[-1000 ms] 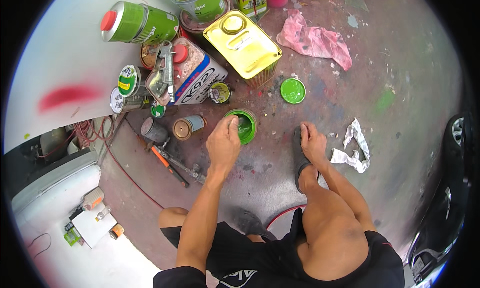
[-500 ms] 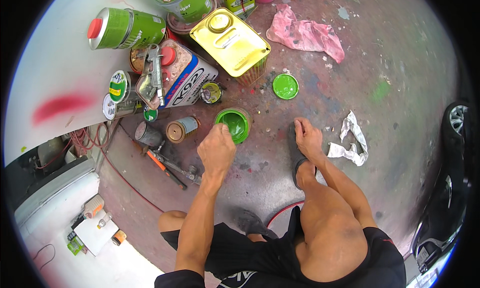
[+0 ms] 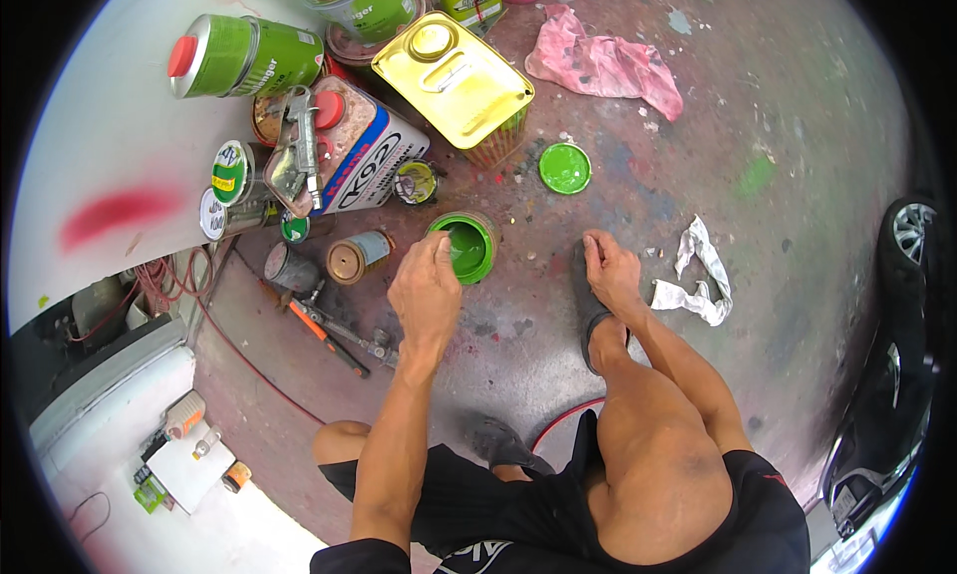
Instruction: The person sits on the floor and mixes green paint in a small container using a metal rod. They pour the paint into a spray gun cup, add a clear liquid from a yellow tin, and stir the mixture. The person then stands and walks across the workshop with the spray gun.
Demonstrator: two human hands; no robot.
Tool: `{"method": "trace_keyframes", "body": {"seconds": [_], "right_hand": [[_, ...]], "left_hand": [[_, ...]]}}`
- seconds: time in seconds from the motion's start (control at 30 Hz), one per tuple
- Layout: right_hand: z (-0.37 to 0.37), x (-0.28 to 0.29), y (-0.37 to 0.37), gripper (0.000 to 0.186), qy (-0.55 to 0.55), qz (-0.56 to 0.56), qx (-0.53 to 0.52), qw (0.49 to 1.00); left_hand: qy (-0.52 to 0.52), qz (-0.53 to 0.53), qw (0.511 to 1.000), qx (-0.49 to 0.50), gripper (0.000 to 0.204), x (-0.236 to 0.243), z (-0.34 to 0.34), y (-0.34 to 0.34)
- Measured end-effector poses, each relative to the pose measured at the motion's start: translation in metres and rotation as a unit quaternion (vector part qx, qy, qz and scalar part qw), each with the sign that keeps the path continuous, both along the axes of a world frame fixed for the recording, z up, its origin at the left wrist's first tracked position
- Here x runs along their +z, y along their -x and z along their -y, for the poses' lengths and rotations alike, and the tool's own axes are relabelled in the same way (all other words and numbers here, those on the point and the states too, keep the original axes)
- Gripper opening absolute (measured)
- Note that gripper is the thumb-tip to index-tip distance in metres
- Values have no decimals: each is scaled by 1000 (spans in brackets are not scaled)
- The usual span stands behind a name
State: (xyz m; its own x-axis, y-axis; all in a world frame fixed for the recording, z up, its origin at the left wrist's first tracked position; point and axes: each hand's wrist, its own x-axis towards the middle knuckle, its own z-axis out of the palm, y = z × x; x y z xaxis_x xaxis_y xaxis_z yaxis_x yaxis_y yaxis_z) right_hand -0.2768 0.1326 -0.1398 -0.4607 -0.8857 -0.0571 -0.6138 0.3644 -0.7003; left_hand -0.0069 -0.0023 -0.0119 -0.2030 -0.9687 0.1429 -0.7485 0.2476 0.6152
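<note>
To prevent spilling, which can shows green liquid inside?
The open, green-rimmed can by the left hand; among all cans, only its opening shows green liquid.

Far to the left, a green container (image 3: 254, 55) with a red cap sits beside a larger green tub (image 3: 364, 15). Right of them is a rectangular tin (image 3: 454, 85) with a shiny gold top. Nearer, a blue-striped tin (image 3: 384, 160) bears a metal tool (image 3: 302, 145), possibly a spray gun. A brown-topped can (image 3: 349, 260) and an orange-and-black tool (image 3: 324, 330) lie nearer still, with a red hose (image 3: 179, 280) coiled to their left. A crumpled pink cloth (image 3: 608, 65) lies far right of center, a white strip of cloth (image 3: 683, 297) nearer, and a black car (image 3: 887, 375) stands at right.
</note>
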Motion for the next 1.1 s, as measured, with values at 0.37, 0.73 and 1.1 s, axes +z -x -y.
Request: {"method": "trace_keyframes", "body": {"seconds": [0.37,0.73,1.1], "right_hand": [[4,12,-1,15,-33,12,6,999],[2,6,0,15,-13,16,3,1000],[-2,5,-1,14,-18,-2,6,1000]], "left_hand": [[-79,78,994,21,31,11,-3,0],[-99,180,978,16,24,4,-15,-5],[-124,112,986,19,27,8,-14,-1]]}}
